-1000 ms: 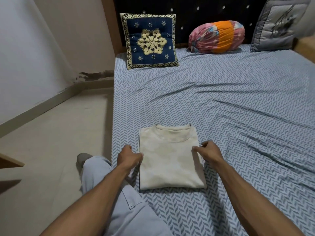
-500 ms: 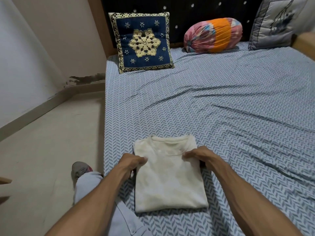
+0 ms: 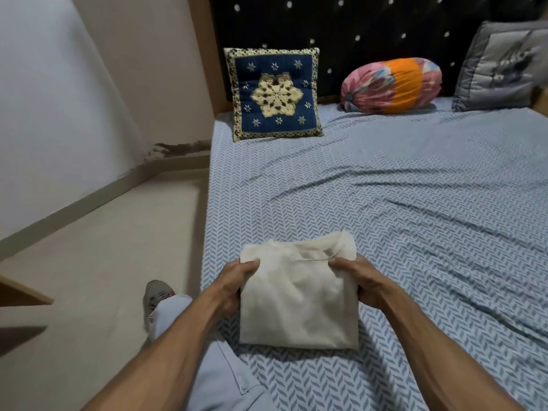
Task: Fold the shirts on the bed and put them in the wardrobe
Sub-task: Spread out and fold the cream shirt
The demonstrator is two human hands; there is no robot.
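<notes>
A folded cream shirt [image 3: 299, 304] is held just above the near left part of the bed [image 3: 400, 221], its collar end bent upward. My left hand [image 3: 234, 283] grips its left edge, thumb on top. My right hand [image 3: 360, 280] grips the right edge near the collar. The shirt's near end hangs low over the blue herringbone sheet. The wardrobe is out of view.
A navy embroidered cushion [image 3: 275, 93], a pink and orange bolster [image 3: 391, 86] and a grey pillow [image 3: 501, 69] line the dark headboard. Beige floor [image 3: 103, 256] lies left of the bed. My knee in light trousers [image 3: 207, 372] rests at the bed's edge. A wooden corner [image 3: 23, 292] juts in at far left.
Both hands went from beside the flat shirt to gripping its edges, and the collar end has lifted off the sheet. The camera has tilted a little.
</notes>
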